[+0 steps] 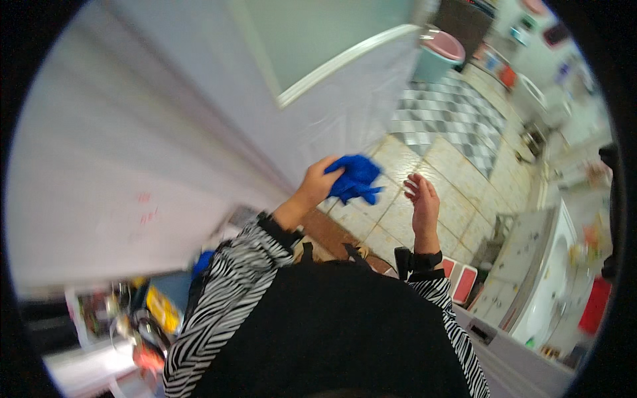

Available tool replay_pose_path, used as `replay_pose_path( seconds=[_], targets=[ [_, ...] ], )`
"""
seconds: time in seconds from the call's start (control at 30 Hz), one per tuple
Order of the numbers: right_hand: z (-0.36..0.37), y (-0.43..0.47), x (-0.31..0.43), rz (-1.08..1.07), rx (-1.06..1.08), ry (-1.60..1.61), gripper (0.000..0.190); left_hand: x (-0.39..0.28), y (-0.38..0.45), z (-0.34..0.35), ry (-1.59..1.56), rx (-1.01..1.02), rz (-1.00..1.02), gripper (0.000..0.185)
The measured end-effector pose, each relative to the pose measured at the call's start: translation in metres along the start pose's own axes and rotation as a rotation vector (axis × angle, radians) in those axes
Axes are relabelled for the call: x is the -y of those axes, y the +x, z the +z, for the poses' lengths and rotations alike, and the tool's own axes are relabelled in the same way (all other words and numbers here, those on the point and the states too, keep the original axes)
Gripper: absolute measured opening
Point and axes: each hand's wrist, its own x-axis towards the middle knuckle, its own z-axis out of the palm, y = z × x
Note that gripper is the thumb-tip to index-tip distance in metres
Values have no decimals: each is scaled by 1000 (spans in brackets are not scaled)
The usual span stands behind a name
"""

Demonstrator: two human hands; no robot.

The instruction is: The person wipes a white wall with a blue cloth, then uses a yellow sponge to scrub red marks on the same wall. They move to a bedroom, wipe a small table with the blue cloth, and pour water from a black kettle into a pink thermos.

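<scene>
A crumpled blue cloth [354, 178] is in my left hand [318, 183], gripped between thumb and fingers in front of my chest. To the right of it, my right hand [424, 203] is raised above the tiled floor [388, 209], holding nothing. Its fingers are slightly curled and a little apart. Both forearms wear zebra-striped sleeves, and a black band circles the right wrist. The cloth hangs free over the doorway, apart from the right hand.
A brown threshold [323, 231] lies below my hands. At left stands a pale wall [124, 174] with red marks. Beyond are a checkered mat [448, 119], a bucket [433, 64] with a pink basin [444, 46], and a toilet [530, 94]. A washbasin [552, 278] tops the cabinet [517, 258] at right.
</scene>
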Motion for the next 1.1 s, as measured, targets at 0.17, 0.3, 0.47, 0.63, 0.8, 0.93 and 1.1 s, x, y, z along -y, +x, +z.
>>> replay_pose_path(
  seconds=[0.17,0.3,0.47,0.63,0.8,0.93,1.1],
  targets=[
    [92,-29,15,243,531,180,42,-52,-45,-17,-431,-167,-39,25],
    [144,-62,9,340,609,39,30,-50,-103,-50,-98,-482,-77,26],
    [193,-100,-21,206,548,-324,13,-13,-201,-97,161,-721,-114,26],
    [275,-156,-91,-540,917,-930,18,4,-274,-131,-240,-798,-302,66],
    [300,-236,-134,-750,1532,-1022,29,9,-310,-133,-313,-975,-308,65],
    [320,-263,-134,-877,1815,-676,28,17,-341,-124,-614,-1291,-272,46],
    [330,-307,-136,-740,2207,-524,30,11,-387,-106,-803,-1899,-77,31]
  ],
)
